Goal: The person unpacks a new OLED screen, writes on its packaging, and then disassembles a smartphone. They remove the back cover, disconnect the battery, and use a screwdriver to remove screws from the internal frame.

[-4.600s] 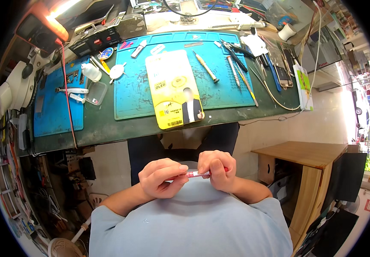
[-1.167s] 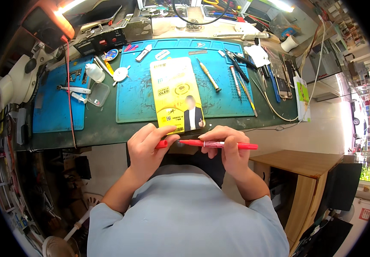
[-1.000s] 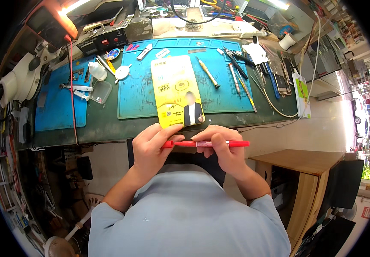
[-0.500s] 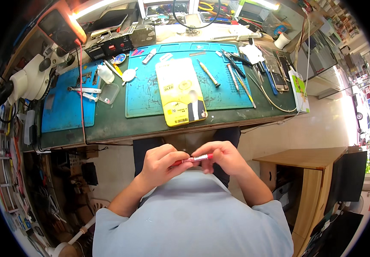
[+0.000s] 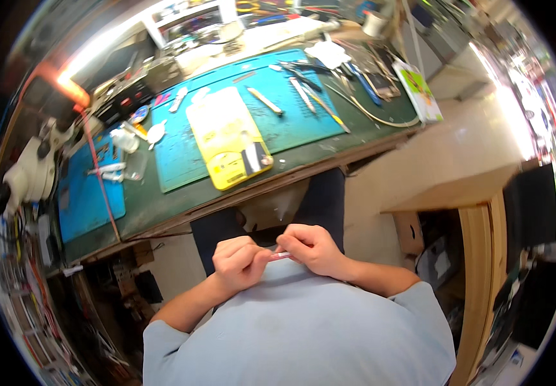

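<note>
Close to my body, below the bench edge, both hands meet over a slim red and silver stick-like thing (image 5: 280, 256). My left hand (image 5: 238, 262) is closed round its left end. The fingers of my right hand (image 5: 310, 248) grip the other end. Only a short stretch shows between the hands, and its exact kind cannot be made out. Beyond them, a yellow and white flat package (image 5: 227, 138) lies on a blue work mat (image 5: 178, 174). A thin screwdriver (image 5: 264, 100) rests to the right of the package.
Pliers (image 5: 303, 74), tweezers and pen-like tools lie on the mat's right side. A smaller blue mat (image 5: 75, 215) and a white microscope (image 5: 30, 170) are at left. A wooden cabinet (image 5: 458, 186) stands at right. A red cable (image 5: 101, 180) hangs over the bench's front edge.
The view has tilted and shifted. My hands have drawn closer together over the red and silver thing, which now shows less between them. Things on the bench look unmoved.
</note>
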`<control>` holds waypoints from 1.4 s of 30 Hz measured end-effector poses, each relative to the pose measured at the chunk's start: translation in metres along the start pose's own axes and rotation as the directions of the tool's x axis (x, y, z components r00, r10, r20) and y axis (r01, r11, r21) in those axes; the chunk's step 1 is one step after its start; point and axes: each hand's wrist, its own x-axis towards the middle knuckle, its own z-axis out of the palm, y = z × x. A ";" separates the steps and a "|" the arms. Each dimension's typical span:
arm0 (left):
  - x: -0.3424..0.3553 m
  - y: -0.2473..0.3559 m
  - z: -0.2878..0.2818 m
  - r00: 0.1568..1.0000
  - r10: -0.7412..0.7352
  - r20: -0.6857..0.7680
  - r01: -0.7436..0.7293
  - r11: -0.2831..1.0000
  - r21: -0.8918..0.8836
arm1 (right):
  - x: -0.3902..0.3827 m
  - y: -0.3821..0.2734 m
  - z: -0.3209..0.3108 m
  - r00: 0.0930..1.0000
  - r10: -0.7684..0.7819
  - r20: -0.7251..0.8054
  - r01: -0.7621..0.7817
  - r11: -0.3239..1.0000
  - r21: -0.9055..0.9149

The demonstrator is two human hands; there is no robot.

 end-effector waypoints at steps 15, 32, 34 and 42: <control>0.042 -0.045 0.007 0.958 -0.102 -0.268 0.239 0.800 0.550 | -0.044 0.110 -0.135 0.690 -0.001 -0.724 0.213 0.956 0.201; 0.053 -0.065 0.040 0.965 0.075 -0.251 0.187 0.471 0.862 | -0.476 0.105 -0.430 -0.743 -0.556 -0.373 -0.375 0.807 -0.456; 0.054 -0.061 0.048 0.957 -0.035 -0.289 0.258 0.562 0.785 | -0.566 0.114 -0.446 -0.746 -0.587 -0.313 -0.602 0.796 -0.057; 0.081 -0.038 0.051 0.883 -0.187 -0.432 0.461 0.525 0.715 | -0.553 0.113 -0.455 -0.644 -0.574 -0.506 -0.749 0.608 0.264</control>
